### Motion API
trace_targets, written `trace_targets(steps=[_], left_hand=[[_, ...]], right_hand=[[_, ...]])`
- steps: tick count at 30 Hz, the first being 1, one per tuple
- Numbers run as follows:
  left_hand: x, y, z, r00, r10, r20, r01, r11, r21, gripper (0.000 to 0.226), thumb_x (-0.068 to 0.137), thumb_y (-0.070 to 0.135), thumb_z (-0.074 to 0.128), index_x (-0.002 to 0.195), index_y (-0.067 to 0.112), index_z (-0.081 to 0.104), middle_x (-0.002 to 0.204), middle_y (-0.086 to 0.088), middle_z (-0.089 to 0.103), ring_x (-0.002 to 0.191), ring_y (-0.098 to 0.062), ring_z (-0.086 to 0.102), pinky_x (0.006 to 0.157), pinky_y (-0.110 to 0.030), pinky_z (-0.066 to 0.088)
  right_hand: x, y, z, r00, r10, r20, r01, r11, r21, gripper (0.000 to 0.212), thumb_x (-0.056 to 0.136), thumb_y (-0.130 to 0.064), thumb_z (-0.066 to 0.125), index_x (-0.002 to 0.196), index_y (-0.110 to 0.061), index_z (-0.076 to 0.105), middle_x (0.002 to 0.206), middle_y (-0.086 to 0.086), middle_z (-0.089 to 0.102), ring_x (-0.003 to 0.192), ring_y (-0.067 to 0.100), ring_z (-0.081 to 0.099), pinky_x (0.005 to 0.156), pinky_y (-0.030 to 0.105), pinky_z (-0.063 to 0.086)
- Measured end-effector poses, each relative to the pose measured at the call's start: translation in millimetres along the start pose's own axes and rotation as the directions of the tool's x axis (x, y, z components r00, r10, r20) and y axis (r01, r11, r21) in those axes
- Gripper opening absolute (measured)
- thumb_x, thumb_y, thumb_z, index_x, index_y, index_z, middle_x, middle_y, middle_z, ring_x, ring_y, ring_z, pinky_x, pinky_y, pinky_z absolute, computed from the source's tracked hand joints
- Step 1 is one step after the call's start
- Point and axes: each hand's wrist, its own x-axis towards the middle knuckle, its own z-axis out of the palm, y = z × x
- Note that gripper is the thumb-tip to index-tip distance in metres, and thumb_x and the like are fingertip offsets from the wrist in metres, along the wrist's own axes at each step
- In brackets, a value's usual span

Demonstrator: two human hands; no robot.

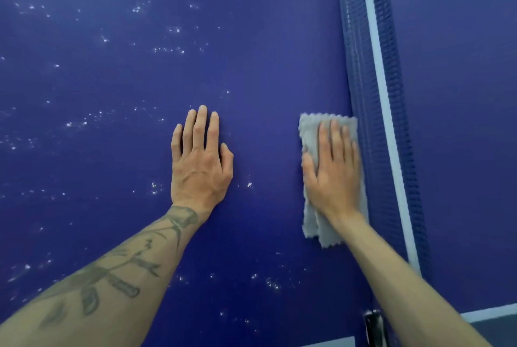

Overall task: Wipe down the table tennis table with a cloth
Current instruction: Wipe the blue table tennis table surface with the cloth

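Pressing flat on one grey cloth (313,134), right hand (333,176) has fingers straight, nothing gripped. The cloth lies under that palm on the blue table (265,53), its right edge just beside one net (372,95). Left hand (200,160) rests released and flat on bare table, left of the cloth. White specks (167,50) scattered left of both hands, too many to count.

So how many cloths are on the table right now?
1: a grey cloth under the right hand, beside the net. The left hand holds none. Only part of the table shows, so more may be hidden.
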Motion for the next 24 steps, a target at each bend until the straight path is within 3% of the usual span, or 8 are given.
trace_targets(steps=[3,6,9,13,16,19,22,24], left_hand=[[-1.8,0.5,-0.1,1.000,0.004,-0.018,-0.004,1.000,-0.003,0.058,0.108,0.027,0.038,0.161,0.007,0.034,0.171,-0.014,0.028,0.160,-0.030,0.022,0.131,-0.050,0.017],[-1.0,2.5,-1.2,1.000,-0.007,-0.006,0.007,1.000,-0.006,0.058,0.108,0.026,0.039,0.162,0.007,0.034,0.171,-0.014,0.028,0.161,-0.031,0.022,0.131,-0.050,0.015],[-8.4,3.5,-7.3,1.000,-0.012,0.009,0.013,1.000,-0.008,0.057,0.109,0.025,0.038,0.163,0.008,0.032,0.172,-0.014,0.026,0.161,-0.031,0.022,0.131,-0.050,0.015],[-64.2,-6.0,-18.7,1.000,-0.029,-0.005,0.029,1.000,0.010,0.056,0.110,0.026,0.037,0.162,0.007,0.034,0.171,-0.015,0.029,0.159,-0.032,0.025,0.130,-0.050,0.018],[-103.3,-9.0,-18.4,1.000,-0.008,0.010,0.007,1.000,0.026,0.056,0.110,0.027,0.037,0.162,0.007,0.035,0.171,-0.016,0.028,0.159,-0.033,0.026,0.130,-0.052,0.020],[-113.5,-5.1,-11.5,1.000,-0.006,0.023,0.005,0.999,0.038,0.057,0.110,0.028,0.037,0.163,0.007,0.035,0.172,-0.016,0.026,0.160,-0.033,0.023,0.130,-0.053,0.020],[-115.4,-4.0,-6.6,1.000,-0.006,0.024,0.005,0.999,0.032,0.059,0.110,0.030,0.036,0.164,0.008,0.032,0.172,-0.015,0.024,0.161,-0.032,0.021,0.131,-0.053,0.018],[-115.6,-5.7,-5.8,1.000,-0.013,0.013,0.013,1.000,0.012,0.058,0.109,0.030,0.036,0.163,0.009,0.033,0.172,-0.015,0.026,0.161,-0.032,0.021,0.131,-0.052,0.016]], right_hand=[[30.6,-40.7,3.0,0.987,0.152,-0.051,-0.148,0.986,0.071,0.073,0.109,-0.048,0.022,0.170,-0.011,0.007,0.178,0.011,0.003,0.165,0.028,-0.001,0.133,0.052,0.006],[-2.9,-79.3,17.6,0.996,-0.077,-0.046,0.079,0.996,0.037,0.072,0.110,-0.047,0.026,0.170,-0.011,0.009,0.178,0.011,0.005,0.165,0.028,0.001,0.134,0.049,0.007],[-54.3,-51.6,20.3,0.965,-0.263,0.008,0.263,0.965,-0.003,0.072,0.110,-0.048,0.029,0.171,-0.016,0.007,0.179,0.005,0.001,0.165,0.022,-0.002,0.133,0.049,0.011],[-43.7,2.1,2.7,0.999,-0.011,0.032,0.011,1.000,0.005,0.072,0.110,-0.049,0.021,0.171,-0.016,0.002,0.179,0.004,-0.006,0.165,0.021,-0.008,0.133,0.052,0.007],[-12.8,-20.4,1.8,0.995,0.093,-0.021,-0.092,0.995,0.043,0.073,0.108,-0.048,0.021,0.170,-0.012,0.004,0.178,0.009,0.000,0.165,0.027,-0.003,0.133,0.053,0.008],[-28.0,-65.9,17.5,0.997,-0.060,-0.047,0.062,0.997,0.049,0.073,0.109,-0.047,0.026,0.170,-0.012,0.006,0.178,0.010,0.002,0.165,0.027,-0.001,0.133,0.051,0.008],[-75.1,-55.1,28.0,0.954,-0.301,-0.015,0.301,0.954,0.005,0.072,0.110,-0.045,0.031,0.171,-0.015,0.007,0.179,0.006,0.002,0.165,0.023,0.000,0.134,0.049,0.011],[-85.2,-19.9,22.7,0.959,-0.283,0.007,0.283,0.959,-0.014,0.072,0.109,-0.046,0.030,0.171,-0.017,0.005,0.179,0.003,0.000,0.165,0.021,-0.002,0.133,0.049,0.011]])
